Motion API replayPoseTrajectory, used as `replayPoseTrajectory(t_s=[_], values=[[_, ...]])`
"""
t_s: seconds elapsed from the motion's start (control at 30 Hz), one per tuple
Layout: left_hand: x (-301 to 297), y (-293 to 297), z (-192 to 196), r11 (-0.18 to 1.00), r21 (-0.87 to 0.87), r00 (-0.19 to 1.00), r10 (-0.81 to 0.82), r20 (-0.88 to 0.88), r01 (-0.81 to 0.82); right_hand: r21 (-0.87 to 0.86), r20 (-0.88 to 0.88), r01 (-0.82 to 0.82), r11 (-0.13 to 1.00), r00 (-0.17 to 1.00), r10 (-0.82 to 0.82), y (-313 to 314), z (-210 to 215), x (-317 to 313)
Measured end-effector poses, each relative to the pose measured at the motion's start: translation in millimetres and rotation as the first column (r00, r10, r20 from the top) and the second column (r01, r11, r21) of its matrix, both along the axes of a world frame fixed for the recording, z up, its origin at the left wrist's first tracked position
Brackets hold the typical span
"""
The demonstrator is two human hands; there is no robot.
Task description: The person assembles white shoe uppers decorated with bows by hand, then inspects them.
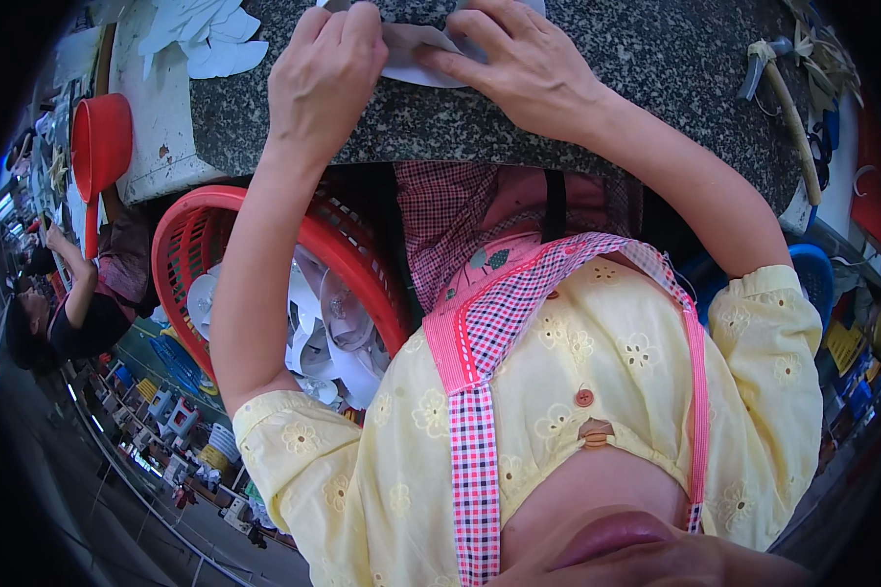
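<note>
A thin, curved white sheet piece (416,61) is between my two hands at the top of the view, over a speckled dark stone tabletop (685,108). My left hand (331,73) is closed in a fist-like grip at the piece's left end, and a bit of white shows past its fingers. On the other end, my right hand (519,64) grips with its thumb laid against the sheet and its fingers curled. The far part of the piece is cut off by the view's upper edge.
Similar white pieces (206,34) lie piled at the far left. Below the table edge stands a red plastic basket (357,259) holding white and clear curved scraps. A red long-handled scoop (100,147) is at left, near a co-worker (88,303). A wooden-handled tool (793,127) lies at right.
</note>
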State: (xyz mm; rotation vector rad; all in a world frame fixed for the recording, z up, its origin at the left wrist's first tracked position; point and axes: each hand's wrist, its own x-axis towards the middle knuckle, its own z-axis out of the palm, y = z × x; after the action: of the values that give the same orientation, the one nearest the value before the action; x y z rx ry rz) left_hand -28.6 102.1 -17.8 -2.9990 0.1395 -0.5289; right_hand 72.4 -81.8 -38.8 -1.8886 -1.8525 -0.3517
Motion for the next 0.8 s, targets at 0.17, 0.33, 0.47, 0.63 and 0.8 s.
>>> replayPoseTrajectory(t_s=[0.17, 0.33, 0.47, 0.63, 0.8], values=[[-7.3, -18.1, 13.1, 0.945, -0.286, 0.987, -0.151, 0.049, 0.159, 0.195, -0.02, -0.044, 0.98, 0.999, 0.048, 1.6, -14.9, 7.9], [1.1, -39.3, 0.0, 0.966, -0.258, 1.0, 0.006, 0.019, -0.001, 0.362, -0.058, -0.021, 0.932, 0.997, 0.045, 8.0, -20.5, 6.1], [-7.6, -32.1, -19.6, 0.939, -0.343, 0.994, 0.046, 0.099, -0.009, 0.348, -0.163, 0.054, 0.936, 0.987, 0.004, 4.2, -9.6, 3.3], [-6.0, -45.0, -16.3, 0.952, -0.306, 0.997, 0.054, 0.061, -0.033, 0.25, -0.036, 0.069, 0.966, 0.997, -0.062, -18.5, -13.0, 5.8], [-0.6, -48.3, -33.8, 0.979, -0.197, 0.964, 0.011, 0.265, 0.043, 0.115, 0.001, 0.047, 0.992, 0.999, -0.047, -35.4, -11.0, -8.8]])
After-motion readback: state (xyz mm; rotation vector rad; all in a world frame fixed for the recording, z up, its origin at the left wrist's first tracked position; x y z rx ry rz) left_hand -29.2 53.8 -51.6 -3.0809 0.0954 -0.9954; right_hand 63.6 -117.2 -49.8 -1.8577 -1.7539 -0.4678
